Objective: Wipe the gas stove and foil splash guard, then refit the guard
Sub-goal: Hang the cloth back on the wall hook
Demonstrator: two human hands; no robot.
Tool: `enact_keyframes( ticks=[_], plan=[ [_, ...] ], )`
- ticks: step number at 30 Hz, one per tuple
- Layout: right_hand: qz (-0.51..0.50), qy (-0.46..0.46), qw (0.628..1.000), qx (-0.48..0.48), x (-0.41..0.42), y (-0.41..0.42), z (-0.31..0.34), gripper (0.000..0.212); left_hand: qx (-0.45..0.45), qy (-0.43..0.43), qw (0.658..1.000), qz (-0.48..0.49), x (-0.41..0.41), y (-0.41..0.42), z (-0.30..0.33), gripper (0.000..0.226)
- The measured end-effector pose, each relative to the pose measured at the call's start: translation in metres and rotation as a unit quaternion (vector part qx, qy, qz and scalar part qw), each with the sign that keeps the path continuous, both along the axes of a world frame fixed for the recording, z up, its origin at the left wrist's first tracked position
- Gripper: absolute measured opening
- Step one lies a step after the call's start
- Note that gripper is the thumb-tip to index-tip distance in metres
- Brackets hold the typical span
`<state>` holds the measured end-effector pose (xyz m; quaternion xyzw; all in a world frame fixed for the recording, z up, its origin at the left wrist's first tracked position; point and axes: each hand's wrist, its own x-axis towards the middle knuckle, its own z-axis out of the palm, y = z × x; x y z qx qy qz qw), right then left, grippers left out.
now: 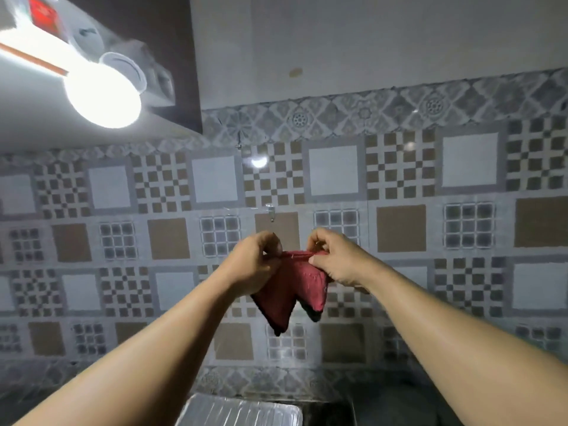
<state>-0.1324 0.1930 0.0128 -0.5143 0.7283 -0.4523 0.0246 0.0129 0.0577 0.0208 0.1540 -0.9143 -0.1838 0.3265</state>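
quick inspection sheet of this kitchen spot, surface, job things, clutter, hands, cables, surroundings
surface: counter mostly out of view; only a dark strip shows at the bottom edge.
job's things: red cloth held up before the tiled wall; foil splash guard at the bottom edge; stove not clearly seen.
clutter: nothing seen.
hands: left hand and right hand each pinch the cloth's top edge.
cables: nothing seen.
surroundings: lit bulb at upper left; small clear wall hook just above the hands.
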Motion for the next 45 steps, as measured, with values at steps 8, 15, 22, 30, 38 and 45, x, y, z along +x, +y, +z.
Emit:
enact_keyframes(
  ticks=[8,15,22,30,38,45],
  plan=[
    [-0.043,0.151,0.983,-0.091,-0.05,-0.079,0.024,0.014,-0.176,0.035,0.979,0.093,-0.045,-0.054,0.022,0.025],
    [-0.06,0.233,0.969,-0.062,-0.063,-0.128,0.031,0.023,-0.354,-0.044,0.915,0.188,-0.079,-0.097,0.031,0.034],
    [-0.134,0.254,0.956,-0.067,-0.07,-0.15,0.042,0.035,-0.374,-0.062,0.893,0.243,-0.101,-0.111,0.038,0.033],
    [-0.133,0.248,0.959,-0.046,-0.073,-0.149,0.005,0.035,-0.293,-0.034,0.925,0.241,-0.106,-0.111,0.013,0.03],
    [-0.122,0.249,0.961,-0.002,-0.067,-0.137,-0.028,0.054,-0.115,-0.028,0.976,0.185,-0.093,-0.099,-0.007,0.03],
    [-0.088,0.245,0.965,-0.009,-0.065,-0.117,-0.045,0.065,-0.091,-0.015,0.982,0.166,-0.054,-0.082,-0.023,0.049]
  ],
)
